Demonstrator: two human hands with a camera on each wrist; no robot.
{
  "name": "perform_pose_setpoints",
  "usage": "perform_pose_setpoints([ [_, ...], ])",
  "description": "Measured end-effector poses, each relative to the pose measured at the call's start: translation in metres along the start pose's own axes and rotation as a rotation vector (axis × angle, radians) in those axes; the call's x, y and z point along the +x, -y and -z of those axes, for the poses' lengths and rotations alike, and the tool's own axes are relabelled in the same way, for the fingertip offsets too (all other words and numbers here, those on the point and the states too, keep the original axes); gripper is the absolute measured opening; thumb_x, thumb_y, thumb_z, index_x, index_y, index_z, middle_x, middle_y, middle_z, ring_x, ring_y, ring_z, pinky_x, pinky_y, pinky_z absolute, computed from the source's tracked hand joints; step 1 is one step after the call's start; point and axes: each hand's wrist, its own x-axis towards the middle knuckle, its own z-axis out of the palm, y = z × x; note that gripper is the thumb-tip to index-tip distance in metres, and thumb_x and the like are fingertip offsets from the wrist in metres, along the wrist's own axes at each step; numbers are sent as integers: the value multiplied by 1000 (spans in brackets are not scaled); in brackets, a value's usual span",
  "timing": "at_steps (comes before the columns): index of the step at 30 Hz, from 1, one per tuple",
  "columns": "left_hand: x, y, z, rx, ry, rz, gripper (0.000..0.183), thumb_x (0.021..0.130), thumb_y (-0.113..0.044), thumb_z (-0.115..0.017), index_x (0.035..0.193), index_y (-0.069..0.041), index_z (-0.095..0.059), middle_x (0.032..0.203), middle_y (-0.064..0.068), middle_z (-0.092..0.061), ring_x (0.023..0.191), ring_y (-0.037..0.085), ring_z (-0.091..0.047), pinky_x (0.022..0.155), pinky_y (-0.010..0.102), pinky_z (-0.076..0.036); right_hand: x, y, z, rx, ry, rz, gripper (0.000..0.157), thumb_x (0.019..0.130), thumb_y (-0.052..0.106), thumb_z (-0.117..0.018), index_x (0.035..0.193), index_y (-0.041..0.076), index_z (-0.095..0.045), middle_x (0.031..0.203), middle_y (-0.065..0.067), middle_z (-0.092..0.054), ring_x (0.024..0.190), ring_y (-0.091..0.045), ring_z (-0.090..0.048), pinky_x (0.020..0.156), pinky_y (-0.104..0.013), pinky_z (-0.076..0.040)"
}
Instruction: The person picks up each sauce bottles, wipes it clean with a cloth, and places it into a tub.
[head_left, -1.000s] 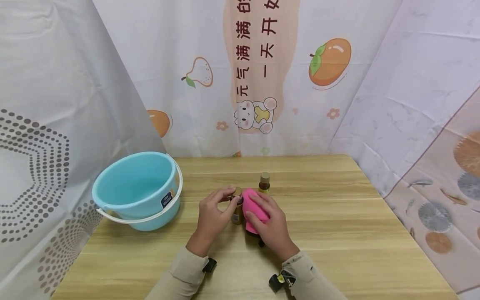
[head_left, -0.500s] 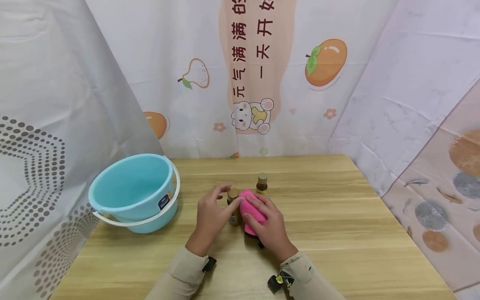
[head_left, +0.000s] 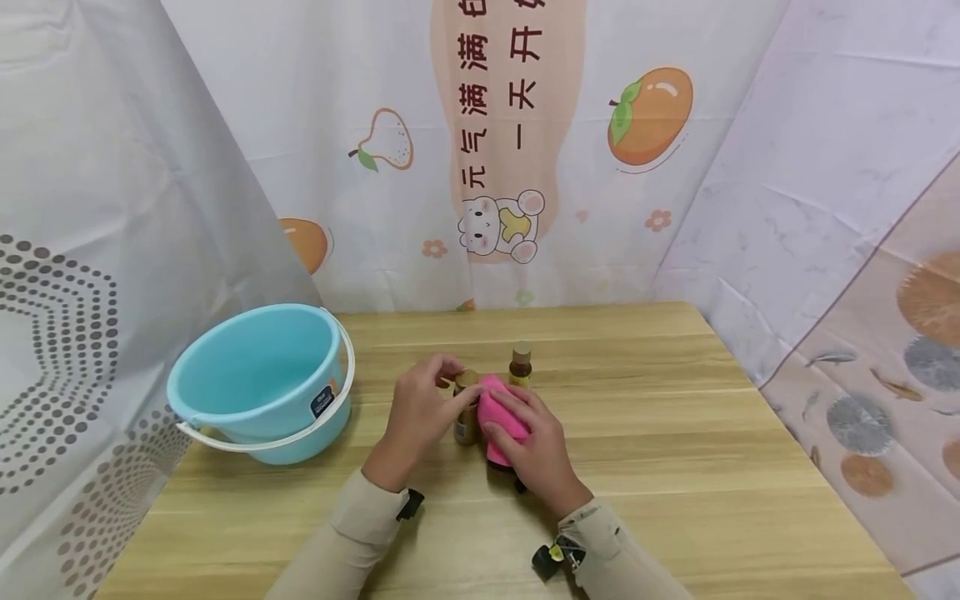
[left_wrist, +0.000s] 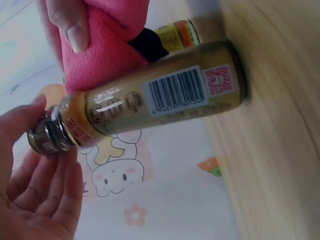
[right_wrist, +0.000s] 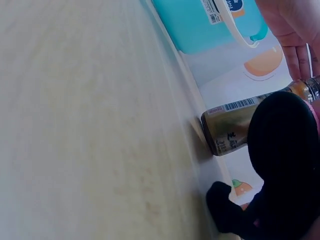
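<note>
A brown glass bottle (head_left: 465,427) with a gold label stands upright on the table. My left hand (head_left: 417,408) is at its top, thumb and fingers around the cap (left_wrist: 42,136), as the left wrist view shows. The label's barcode (left_wrist: 176,90) faces that camera. Close beside the bottle, my right hand (head_left: 542,446) grips a pink plush toy (head_left: 501,417), fingers curled over it. Its black rounded parts (right_wrist: 285,150) fill the lower right of the right wrist view. Behind the toy stands a smaller brown bottle (head_left: 521,368) with a tan cap and yellow label, partly hidden.
A light blue bucket (head_left: 330,427) with a white handle (head_left: 262,448) stands at the left of the wooden table (head_left: 675,467). Printed curtains (head_left: 360,250) hang behind the table and along both sides.
The left thumb and fingers spread off the bottle's cap half a second ago and are back around it now. The right hand keeps hold of the plush toy. The head view shifts slightly.
</note>
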Motion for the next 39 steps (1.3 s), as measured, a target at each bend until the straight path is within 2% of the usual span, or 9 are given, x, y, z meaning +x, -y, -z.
perform_pose_setpoints([
  [5, -2, 6, 1, -47, -26, -3, 40, 76, -27, -95, 98, -9, -67, 90, 1, -72, 77, 13, -73, 69, 26, -62, 0, 0, -1, 4, 27, -17, 47, 93, 32, -80, 138, 31, -68, 145, -3, -60, 117, -23, -66, 87, -35, -61],
  [9, -1, 7, -1, -86, -29, -3, 40, 75, -26, -95, 98, -9, -67, 91, 2, -73, 78, 12, -73, 70, 25, -63, 1, 0, 2, 23, 28, -23, 47, 92, 30, -81, 137, 29, -68, 143, -4, -61, 116, -25, -66, 86, -36, -62],
  [16, 2, 6, -5, -159, -21, 0, 39, 76, -27, -95, 100, -8, -70, 92, 2, -74, 80, 12, -74, 73, 25, -63, 2, -6, 5, -14, 73, -118, 47, 92, 28, -82, 136, 32, -69, 141, -1, -63, 117, -20, -66, 91, -36, -60],
  [21, 1, 8, -5, -155, -27, 13, 39, 76, -28, -95, 101, -9, -72, 92, 2, -75, 79, 12, -74, 73, 25, -63, 5, -7, 4, -30, 104, -124, 46, 92, 25, -82, 136, 27, -69, 138, -1, -65, 118, -20, -65, 95, -39, -59],
  [28, -6, 11, -5, -161, -31, 22, 37, 76, -25, -95, 101, -8, -73, 89, 3, -77, 77, 14, -75, 71, 27, -63, 1, -5, 1, -110, 141, -155, 46, 91, 27, -81, 135, 20, -70, 137, -5, -65, 123, -25, -65, 99, -44, -57],
  [39, -8, 14, -7, -190, -15, 63, 34, 79, -24, -93, 102, -12, -72, 83, 0, -75, 74, 11, -74, 70, 31, -64, 1, -3, 1, -233, 174, -141, 47, 91, 30, -82, 134, 14, -71, 139, -12, -64, 124, -32, -65, 100, -49, -57],
])
